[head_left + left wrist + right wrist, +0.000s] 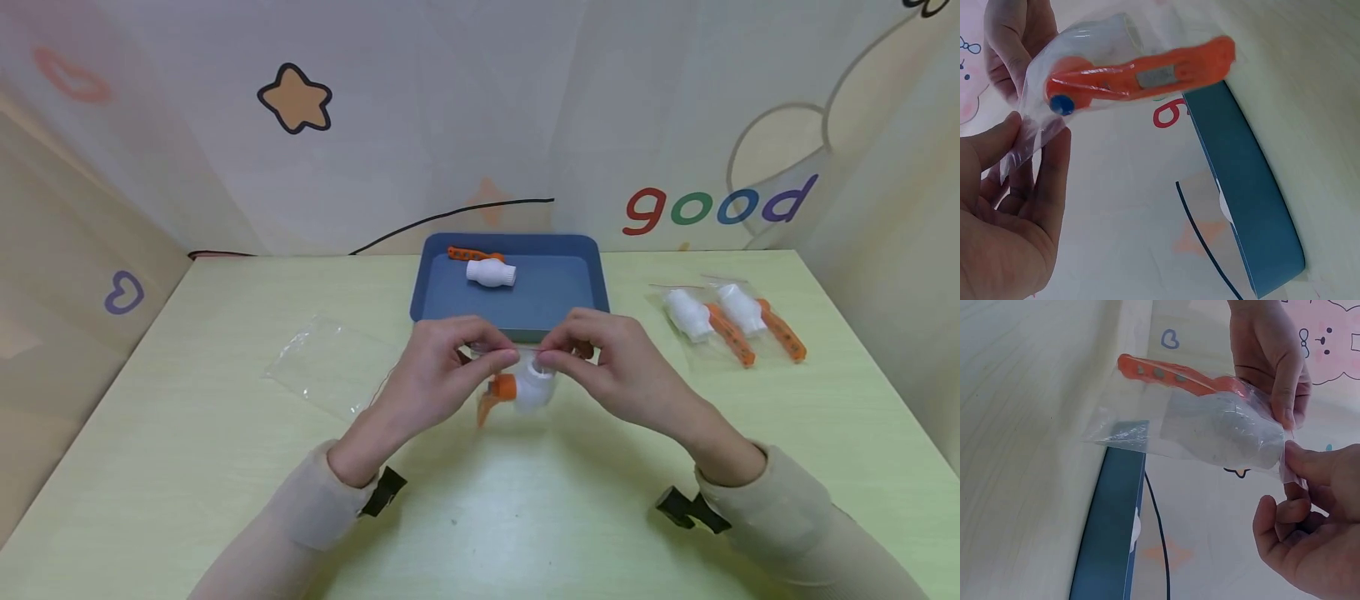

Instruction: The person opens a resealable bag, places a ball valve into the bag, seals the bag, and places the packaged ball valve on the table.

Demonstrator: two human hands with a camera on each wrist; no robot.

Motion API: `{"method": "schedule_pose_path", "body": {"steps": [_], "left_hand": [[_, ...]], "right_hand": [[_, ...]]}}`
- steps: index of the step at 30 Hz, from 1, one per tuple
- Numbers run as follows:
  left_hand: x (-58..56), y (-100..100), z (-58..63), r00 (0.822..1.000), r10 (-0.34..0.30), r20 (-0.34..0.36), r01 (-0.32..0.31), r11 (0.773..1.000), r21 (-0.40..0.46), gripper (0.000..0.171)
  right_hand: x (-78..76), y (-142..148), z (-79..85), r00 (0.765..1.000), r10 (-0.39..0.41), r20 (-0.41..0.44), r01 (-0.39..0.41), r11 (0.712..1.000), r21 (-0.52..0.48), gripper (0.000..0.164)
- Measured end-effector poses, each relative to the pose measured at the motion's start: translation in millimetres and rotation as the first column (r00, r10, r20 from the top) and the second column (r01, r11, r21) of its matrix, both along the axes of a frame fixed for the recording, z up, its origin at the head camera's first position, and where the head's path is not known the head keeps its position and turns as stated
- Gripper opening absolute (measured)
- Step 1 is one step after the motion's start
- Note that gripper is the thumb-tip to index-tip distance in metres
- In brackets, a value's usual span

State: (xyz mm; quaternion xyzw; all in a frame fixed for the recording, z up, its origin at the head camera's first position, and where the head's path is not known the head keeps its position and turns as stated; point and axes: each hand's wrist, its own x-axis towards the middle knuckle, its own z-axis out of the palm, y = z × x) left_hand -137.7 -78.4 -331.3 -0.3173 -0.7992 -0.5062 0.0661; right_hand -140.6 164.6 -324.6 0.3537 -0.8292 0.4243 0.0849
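A clear zip bag (1147, 440) hangs between my two hands, holding a white plastic ball valve (534, 392) with an orange lever handle (1191, 67). My left hand (438, 367) pinches one side of the bag's top edge between thumb and fingers. At the other side of that edge, my right hand (626, 371) pinches it the same way. In the right wrist view the valve body lies close to the pinched edge, the handle pointing away from the hands. A blue dot (1062, 104) shows at the handle's pivot in the left wrist view.
Behind my hands a blue tray (562, 287) holds a loose white valve body (491, 273) and an orange handle (468, 253). Two bagged valves (688, 315) with orange handles lie on the right. A flat clear bag (330, 367) lies on the left of the table.
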Motion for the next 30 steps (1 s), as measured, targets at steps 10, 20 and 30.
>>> {"method": "schedule_pose_path", "body": {"steps": [10, 20, 30], "left_hand": [[-0.6, 2.0, 4.4, 0.996, 0.08, 0.032, -0.08, 0.996, 0.024, 0.004], [-4.3, -0.1, 3.2, 0.984, 0.112, 0.141, -0.13, 0.983, 0.127, 0.006], [-7.6, 1.2, 0.4, 0.976, 0.105, 0.188, -0.141, 0.972, 0.189, 0.008]], "right_hand": [[-3.8, 0.0, -1.2, 0.997, -0.067, 0.03, 0.07, 0.994, -0.088, 0.013], [-1.8, -0.5, -6.3, 0.95, -0.171, 0.26, 0.193, 0.979, -0.062, 0.027], [4.0, -15.0, -20.9, 0.966, -0.159, 0.204, 0.158, 0.987, 0.021, 0.07]]}}
